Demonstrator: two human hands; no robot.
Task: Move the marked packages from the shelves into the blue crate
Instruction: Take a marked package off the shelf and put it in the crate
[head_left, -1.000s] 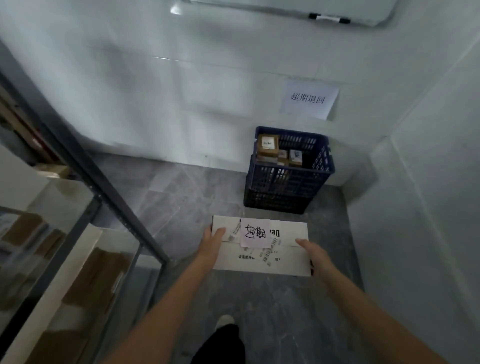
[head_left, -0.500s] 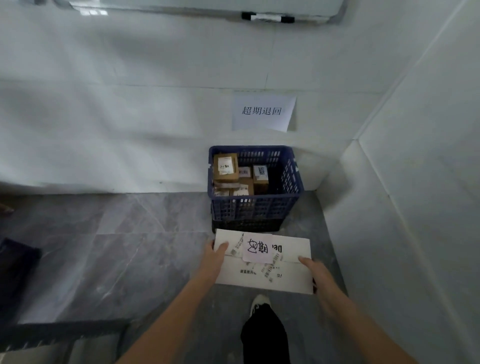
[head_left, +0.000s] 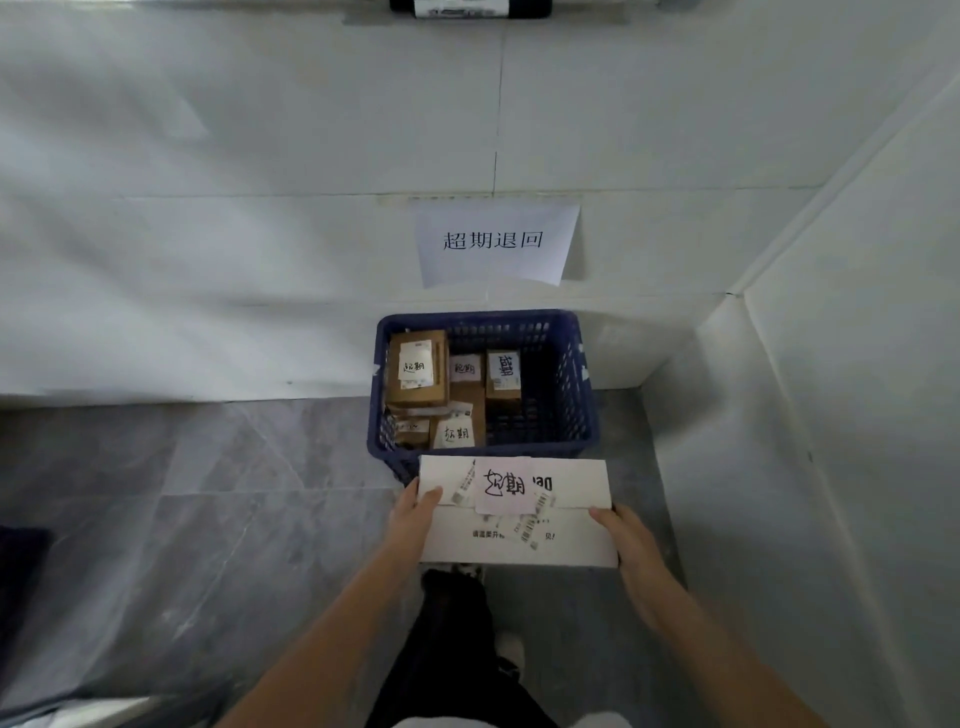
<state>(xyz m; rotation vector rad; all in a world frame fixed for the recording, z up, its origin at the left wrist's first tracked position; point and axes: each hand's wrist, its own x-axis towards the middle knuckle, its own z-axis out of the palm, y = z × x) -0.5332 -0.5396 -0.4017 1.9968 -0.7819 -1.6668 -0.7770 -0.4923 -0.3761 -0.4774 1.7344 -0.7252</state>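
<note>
I carry a flat white package with barcode stickers and a pink handwritten note on top. My left hand grips its left edge, thumb on the upper face. My right hand grips the right edge. The package hovers just in front of the blue crate, which stands on the floor against the wall. Inside the crate lie several brown boxes with handwritten white labels, filling its left and middle; the right part of the crate shows bare bottom.
A paper sign with printed characters hangs on the white wall above the crate. A white side wall closes in on the right. Grey tiled floor spreads to the left. My dark trouser leg and shoe are below the package.
I have turned away from the shelves and walked toward the crate; it now sits larger and directly ahead. Both hands keep the same grip on the white package.
</note>
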